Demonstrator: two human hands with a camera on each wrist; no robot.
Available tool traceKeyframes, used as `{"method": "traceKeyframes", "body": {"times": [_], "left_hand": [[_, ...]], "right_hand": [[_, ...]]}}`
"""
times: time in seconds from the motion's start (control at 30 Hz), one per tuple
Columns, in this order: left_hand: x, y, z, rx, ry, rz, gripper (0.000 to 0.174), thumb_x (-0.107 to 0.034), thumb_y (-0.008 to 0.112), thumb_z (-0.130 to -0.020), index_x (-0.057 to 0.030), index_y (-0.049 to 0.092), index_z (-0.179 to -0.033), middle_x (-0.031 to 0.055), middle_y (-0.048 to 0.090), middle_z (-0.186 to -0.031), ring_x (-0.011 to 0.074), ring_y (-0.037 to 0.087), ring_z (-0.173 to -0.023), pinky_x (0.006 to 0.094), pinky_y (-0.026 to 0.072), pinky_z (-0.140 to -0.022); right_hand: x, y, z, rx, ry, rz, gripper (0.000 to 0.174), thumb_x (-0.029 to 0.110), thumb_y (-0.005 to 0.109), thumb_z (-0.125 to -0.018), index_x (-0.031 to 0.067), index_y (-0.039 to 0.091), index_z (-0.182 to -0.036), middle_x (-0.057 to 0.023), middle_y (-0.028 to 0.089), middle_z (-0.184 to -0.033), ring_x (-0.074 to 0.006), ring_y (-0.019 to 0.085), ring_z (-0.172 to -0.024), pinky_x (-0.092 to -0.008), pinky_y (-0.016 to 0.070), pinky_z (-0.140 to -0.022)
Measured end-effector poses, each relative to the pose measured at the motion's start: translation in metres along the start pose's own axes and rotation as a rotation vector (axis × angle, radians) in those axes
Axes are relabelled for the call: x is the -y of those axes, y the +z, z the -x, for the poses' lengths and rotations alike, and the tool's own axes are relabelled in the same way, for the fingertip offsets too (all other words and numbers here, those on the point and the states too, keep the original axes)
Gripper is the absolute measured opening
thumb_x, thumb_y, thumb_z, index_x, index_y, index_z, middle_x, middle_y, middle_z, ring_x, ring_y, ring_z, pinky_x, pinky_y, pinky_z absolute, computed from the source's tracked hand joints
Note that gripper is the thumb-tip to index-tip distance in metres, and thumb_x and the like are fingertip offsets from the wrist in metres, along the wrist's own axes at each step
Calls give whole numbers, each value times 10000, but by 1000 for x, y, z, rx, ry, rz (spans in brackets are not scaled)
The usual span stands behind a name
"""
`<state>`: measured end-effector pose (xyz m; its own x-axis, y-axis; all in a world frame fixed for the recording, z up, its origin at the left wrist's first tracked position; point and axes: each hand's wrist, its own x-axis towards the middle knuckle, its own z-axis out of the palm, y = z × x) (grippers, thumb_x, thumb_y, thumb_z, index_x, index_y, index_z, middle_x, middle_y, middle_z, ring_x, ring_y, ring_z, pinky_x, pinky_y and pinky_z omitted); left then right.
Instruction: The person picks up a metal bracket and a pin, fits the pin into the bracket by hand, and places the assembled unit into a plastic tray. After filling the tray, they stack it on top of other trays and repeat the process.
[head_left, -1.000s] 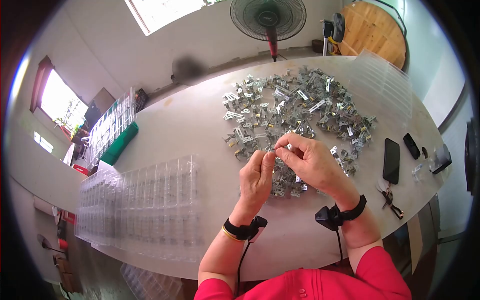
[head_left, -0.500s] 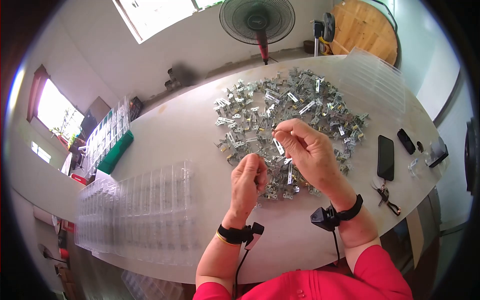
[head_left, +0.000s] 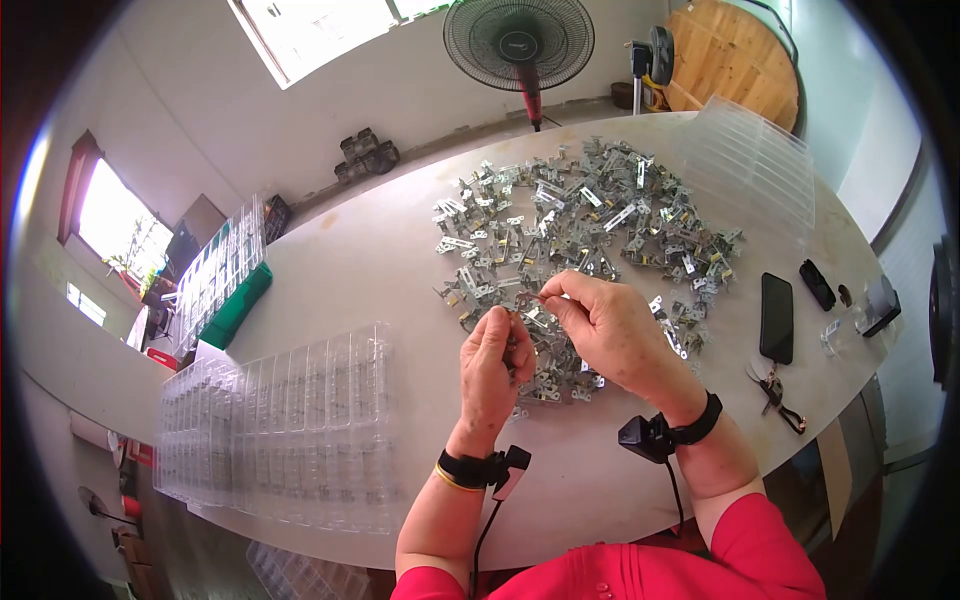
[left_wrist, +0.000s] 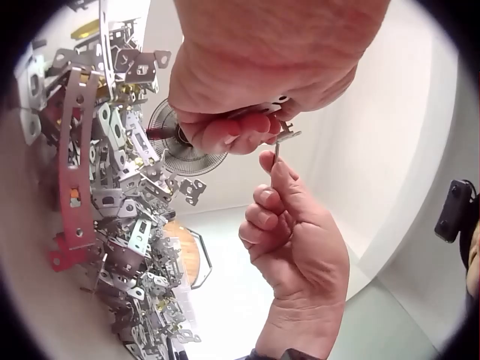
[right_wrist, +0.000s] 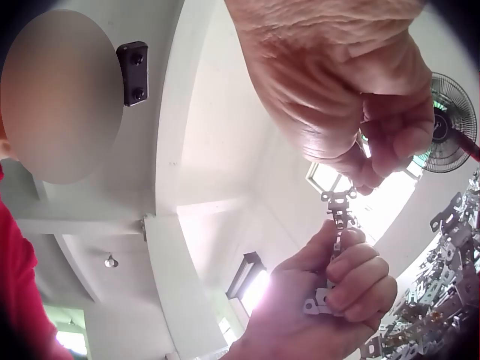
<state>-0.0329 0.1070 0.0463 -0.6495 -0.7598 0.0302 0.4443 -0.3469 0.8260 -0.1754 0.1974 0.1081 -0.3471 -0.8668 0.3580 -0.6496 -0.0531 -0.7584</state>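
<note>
My left hand (head_left: pixel 490 362) curls its fingers round a stamped metal bracket (right_wrist: pixel 340 202), and the bracket's holed end sticks out past the thumb. In the right wrist view another part of it shows at the palm. Close by, my right hand (head_left: pixel 612 330) pinches a small thin metal piece (left_wrist: pixel 277 152) between thumb and forefinger, right at the bracket's end. Its exact kind I cannot tell. Both hands are above the near side of a wide pile of metal brackets (head_left: pixel 590 205), some with brass-coloured parts.
On the round table (head_left: pixel 330 270), clear plastic compartment trays (head_left: pixel 300 430) lie at left and another clear tray (head_left: pixel 750 160) lies at far right. A phone (head_left: pixel 777 318), pliers (head_left: pixel 775 392) and a small black object (head_left: pixel 817 285) lie at right. A fan (head_left: pixel 518 45) stands behind.
My hands were together a second ago, then the right hand moved up and away. It has come back down to the left hand's fingertips, pinching the small piece.
</note>
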Motion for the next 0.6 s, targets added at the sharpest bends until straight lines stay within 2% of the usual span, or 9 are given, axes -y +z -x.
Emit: {"method": "traceKeyframes", "body": {"times": [0.23, 0.33, 0.4, 0.43, 0.5, 0.53, 0.6], "left_hand": [[3, -6, 0, 55, 65, -158, 369, -374, 479, -1050, -55, 563, -883, -26, 433, -637, 67, 385, -529, 219, 292, -471], [5, 1, 4, 37, 60, -271, 363, -375, 489, -1046, -52, 578, -907, -33, 456, -662, 56, 374, -540, 215, 287, -480], [4, 1, 4, 43, 46, -289, 373, -378, 489, -1045, -51, 572, -885, -21, 451, -647, 65, 385, -539, 217, 292, -476], [3, 1, 4, 49, 34, -307, 385, -382, 489, -1043, -50, 566, -864, -9, 446, -632, 75, 395, -538, 220, 297, -472], [3, 4, 5, 51, 35, -316, 384, -384, 491, -1042, -51, 568, -865, -11, 450, -635, 74, 399, -541, 219, 297, -474], [3, 5, 6, 52, 36, -323, 384, -385, 493, -1041, -52, 570, -867, -13, 454, -638, 74, 403, -543, 217, 297, -477], [4, 5, 6, 56, 34, -336, 384, -387, 496, -1040, -53, 569, -866, -16, 457, -639, 72, 404, -546, 219, 298, -479]], "right_hand": [[-4, -1, 0, -21, -42, 2, 124, 181, 605, -943, 61, 625, -968, -173, 674, -819, -380, 656, -757, -444, 494, -624], [-4, -4, 0, 49, 20, 57, 120, 168, 600, -945, 57, 612, -990, -190, 665, -813, -399, 643, -761, -442, 492, -627], [-7, -2, 0, 58, 39, -131, 151, 169, 573, -968, 45, 604, -1048, -176, 660, -777, -346, 655, -702, -414, 491, -614], [-7, -4, -1, 57, 39, -131, 151, 169, 573, -968, 45, 604, -1048, -176, 660, -777, -346, 655, -702, -414, 491, -614], [-8, -10, -3, 225, 161, -291, 196, 180, 539, -999, 22, 598, -1099, -106, 632, -725, -207, 622, -648, -359, 485, -591], [-9, -10, -3, 222, 164, -290, 196, 180, 539, -999, 22, 598, -1099, -106, 632, -725, -207, 622, -648, -359, 485, -591], [-13, -9, -6, 297, 286, -496, 234, 202, 512, -1026, 3, 612, -1097, -22, 591, -719, -100, 554, -664, -294, 461, -566]]}}
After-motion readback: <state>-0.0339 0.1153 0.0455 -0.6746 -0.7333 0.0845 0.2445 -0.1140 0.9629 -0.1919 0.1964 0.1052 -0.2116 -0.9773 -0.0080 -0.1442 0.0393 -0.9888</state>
